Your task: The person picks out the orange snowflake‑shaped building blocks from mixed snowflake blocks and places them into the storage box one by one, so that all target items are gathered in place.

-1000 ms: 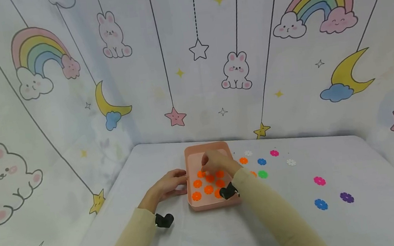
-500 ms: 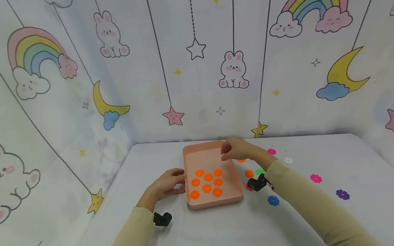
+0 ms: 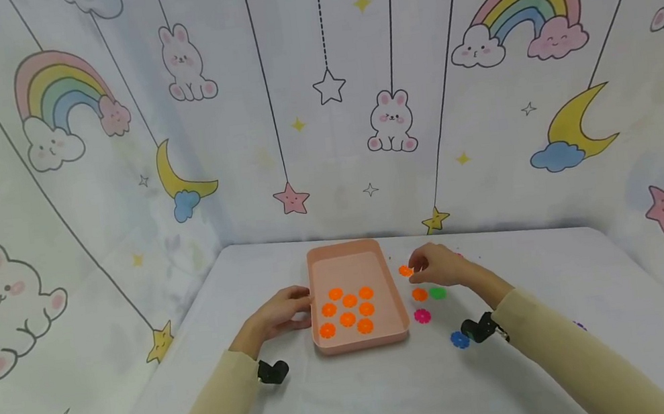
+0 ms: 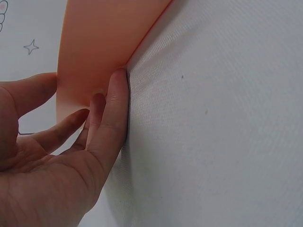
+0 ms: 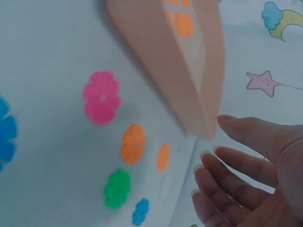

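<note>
Head view: right hand [image 3: 438, 266], fingers loose and empty, is nearing orange flower [image 3: 405, 271]; pinch its edges. Left hand [image 3: 282, 311], fingers straight, is bracing pink tray [image 3: 360, 343].

Right hand [image 5: 255, 175] open near orange flower [image 5: 163, 157], pink tray [image 5: 189, 94] beside.

Loose discs [image 3: 419, 294] right of tray [image 3: 360, 343]
</note>
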A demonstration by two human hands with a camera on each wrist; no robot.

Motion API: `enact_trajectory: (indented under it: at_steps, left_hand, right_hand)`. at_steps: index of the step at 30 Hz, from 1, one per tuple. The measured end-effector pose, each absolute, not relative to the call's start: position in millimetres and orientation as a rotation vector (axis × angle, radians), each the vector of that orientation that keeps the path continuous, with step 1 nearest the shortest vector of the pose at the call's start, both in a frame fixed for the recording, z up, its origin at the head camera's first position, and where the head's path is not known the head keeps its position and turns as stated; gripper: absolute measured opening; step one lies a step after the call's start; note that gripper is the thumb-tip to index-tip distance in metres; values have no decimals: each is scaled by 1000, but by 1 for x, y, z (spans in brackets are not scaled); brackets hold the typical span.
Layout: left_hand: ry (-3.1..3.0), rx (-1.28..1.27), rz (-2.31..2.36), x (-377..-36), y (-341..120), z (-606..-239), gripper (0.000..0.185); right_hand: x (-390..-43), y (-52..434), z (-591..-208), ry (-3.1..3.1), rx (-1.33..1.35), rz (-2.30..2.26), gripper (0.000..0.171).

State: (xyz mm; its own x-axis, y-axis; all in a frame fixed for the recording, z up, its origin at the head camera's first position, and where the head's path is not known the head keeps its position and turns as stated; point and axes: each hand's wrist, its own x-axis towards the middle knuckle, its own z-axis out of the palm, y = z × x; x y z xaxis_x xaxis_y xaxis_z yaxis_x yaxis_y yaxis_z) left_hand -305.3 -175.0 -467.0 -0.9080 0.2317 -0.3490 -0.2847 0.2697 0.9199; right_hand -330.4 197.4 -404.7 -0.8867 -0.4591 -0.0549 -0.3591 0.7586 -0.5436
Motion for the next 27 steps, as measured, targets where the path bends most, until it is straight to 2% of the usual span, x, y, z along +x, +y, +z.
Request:
enact_trajectory:
  at_steps: [11, 27]
  left_hand:
    - [2129, -50, 1681, -306, -176, -468, 51]
    - [2131, -36, 1687, -307, -177, -470, 51]
  right_hand:
    - [-325, 216, -437, 2763, -562, -860, 30]
    - [-329, 217, -458, 2751, -449, -879, 27]
